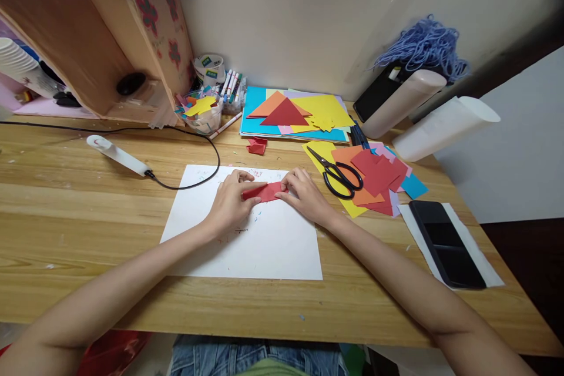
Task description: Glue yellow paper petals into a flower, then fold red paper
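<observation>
A narrow strip of red paper [267, 192], apparently folded, lies over the upper part of a white sheet [282, 247]. Its left end is between the thumb and fingers of my left hand [231, 200]. At the opposite end, my right hand [303, 192] pinches the strip between thumb and fingertips. Small coloured marks dot the white sheet around the strip. Just beyond it sits a small folded red paper piece [257, 145]. Black-handled scissors [337, 175] rest on coloured paper scraps to the right of my right hand.
Coloured sheets [295, 111] are stacked at the back. A tub of scraps [205, 114] and markers [231, 85] stand left of them. A white device [117, 154] trails a black cable. To the right are a phone [447, 244] and paper rolls [445, 126].
</observation>
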### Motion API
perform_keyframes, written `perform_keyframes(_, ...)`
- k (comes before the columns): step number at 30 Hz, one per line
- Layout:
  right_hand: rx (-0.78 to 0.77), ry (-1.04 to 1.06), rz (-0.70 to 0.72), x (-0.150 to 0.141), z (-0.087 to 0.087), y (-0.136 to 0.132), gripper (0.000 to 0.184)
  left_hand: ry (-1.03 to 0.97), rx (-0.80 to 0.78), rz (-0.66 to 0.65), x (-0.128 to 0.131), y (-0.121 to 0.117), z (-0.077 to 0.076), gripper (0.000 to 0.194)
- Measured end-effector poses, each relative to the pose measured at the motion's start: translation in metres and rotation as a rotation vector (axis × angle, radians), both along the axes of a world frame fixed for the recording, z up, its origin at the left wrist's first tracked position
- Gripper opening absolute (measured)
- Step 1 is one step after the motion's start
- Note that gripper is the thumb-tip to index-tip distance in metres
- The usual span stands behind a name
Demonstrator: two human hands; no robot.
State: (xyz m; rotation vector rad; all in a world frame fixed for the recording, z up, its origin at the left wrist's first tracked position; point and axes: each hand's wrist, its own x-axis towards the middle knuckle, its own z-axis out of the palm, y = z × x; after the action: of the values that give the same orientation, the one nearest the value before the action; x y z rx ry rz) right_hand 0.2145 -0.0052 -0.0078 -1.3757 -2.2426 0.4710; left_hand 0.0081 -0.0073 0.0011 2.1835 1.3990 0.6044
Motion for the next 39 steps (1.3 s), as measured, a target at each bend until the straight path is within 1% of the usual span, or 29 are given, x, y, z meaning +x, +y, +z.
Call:
perform_keyframes(3,0.064,-0.037,0.115,0.003,0.003,0.000,0.012,0.084,0.062,-0.042,-0.002,-0.003,0.002,0.033)
perform_keyframes(6,0.174,-0.113,0.289,0.006,0.002,0.000,0.022,0.197,0.157,-0.080,-0.002,-0.008,0.005,0.034)
perform_keyframes(8,0.247,-0.165,0.367,0.008,0.000,0.000,0.026,0.277,0.212,-0.103,-0.003,-0.010,0.006,0.035)
perform_keyframes(13,0.367,-0.201,0.482,0.010,0.000,0.003,0.027,0.417,0.266,-0.154,-0.004,-0.007,0.008,0.035)
perform_keyframes(17,0.373,-0.160,0.528,0.014,0.003,0.005,0.025,0.449,0.280,-0.193,-0.007,-0.002,0.008,0.033)
perform_keyframes(20,0.340,-0.127,0.520,0.020,0.002,0.005,0.024,0.465,0.301,-0.200,-0.007,-0.003,0.008,0.033)
perform_keyframes(23,0.315,-0.082,0.473,0.022,-0.001,0.003,0.021,0.462,0.342,-0.197,-0.004,-0.006,0.006,0.033)
perform_keyframes(28,0.376,-0.095,0.380,0.015,-0.002,0.002,0.017,0.407,0.422,-0.251,0.005,-0.005,0.001,0.036)
perform_keyframes(31,0.381,-0.097,0.356,0.009,-0.002,0.002,0.016,0.321,0.478,-0.262,0.007,-0.003,-0.002,0.032)
perform_keyframes(34,0.327,0.047,0.288,0.004,0.001,0.000,0.014,0.163,0.503,-0.277,0.005,-0.002,-0.004,0.025)
perform_keyframes(36,0.254,0.198,0.206,0.000,0.005,-0.003,0.012,0.033,0.444,-0.269,0.003,-0.003,-0.003,0.023)
perform_keyframes(39,0.081,0.388,0.078,-0.005,0.008,-0.007,0.010,-0.133,0.223,-0.172,0.004,-0.006,0.000,0.026)
